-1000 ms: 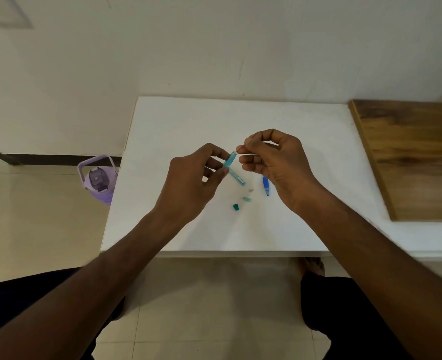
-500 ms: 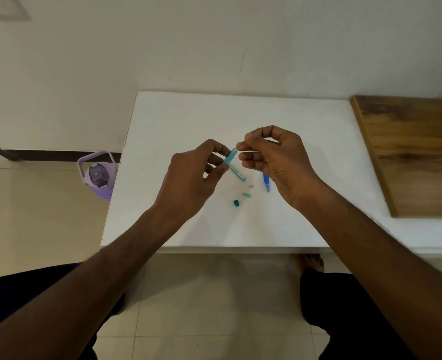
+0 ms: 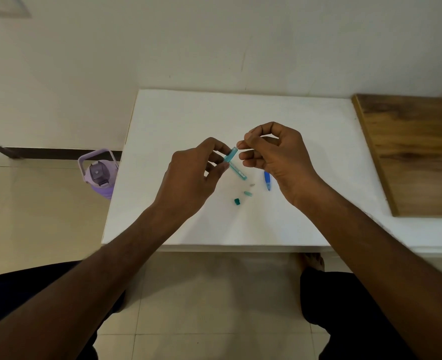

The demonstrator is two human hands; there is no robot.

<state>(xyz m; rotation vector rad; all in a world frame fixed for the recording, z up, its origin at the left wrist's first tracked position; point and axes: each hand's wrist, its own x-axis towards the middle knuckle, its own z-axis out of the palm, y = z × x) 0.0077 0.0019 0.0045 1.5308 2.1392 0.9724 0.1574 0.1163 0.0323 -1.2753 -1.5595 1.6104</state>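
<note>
Head view: white table (image 3: 188,120), wooden board (image 3: 417,152) on its right, purple bottle (image 3: 99,175) on the floor to the left. Left hand (image 3: 188,175) pinches teal pen barrel (image 3: 229,155) above table centre. Right hand (image 3: 274,152), fingers curled, pinches its top end. On the table below: teal tube (image 3: 238,172), blue pen piece (image 3: 267,180), teal cap (image 3: 237,201).

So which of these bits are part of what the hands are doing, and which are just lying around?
In the job: teal pen barrel, pinched by left hand and, at its top end, right hand; likely also dark teal cap, pale teal piece, grey piece, blue pen part on the white table.
Lying about: purple bottle, wooden board.
</note>
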